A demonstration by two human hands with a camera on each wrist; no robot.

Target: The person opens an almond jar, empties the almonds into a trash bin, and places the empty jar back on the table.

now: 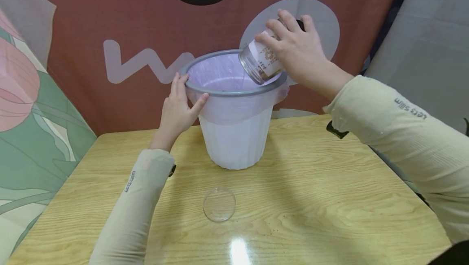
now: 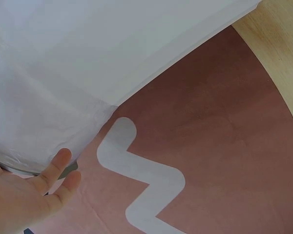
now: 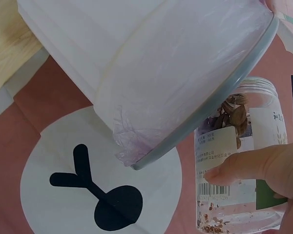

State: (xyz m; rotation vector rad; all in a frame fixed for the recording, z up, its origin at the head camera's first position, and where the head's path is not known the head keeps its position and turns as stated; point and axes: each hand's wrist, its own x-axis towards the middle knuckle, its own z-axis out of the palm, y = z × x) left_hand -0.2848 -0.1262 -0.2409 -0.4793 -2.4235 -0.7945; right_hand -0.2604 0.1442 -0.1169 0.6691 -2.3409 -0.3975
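In the head view a white trash bin with a grey rim and a thin lilac bag liner stands upright on the table. My left hand rests at the rim's left side, fingers fairly straight and thumb spread along the front. My right hand grips a clear labelled jar, tilted mouth-down over the bin's right side. Brown dried pieces lie near the jar's threaded mouth in the right wrist view, with small crumbs toward its base. The jar's mouth is uncapped.
A round clear lid lies on the wooden table in front of the bin. Some tiny dark specks are scattered to its right. Close behind the bin hangs a printed red-brown cloth.
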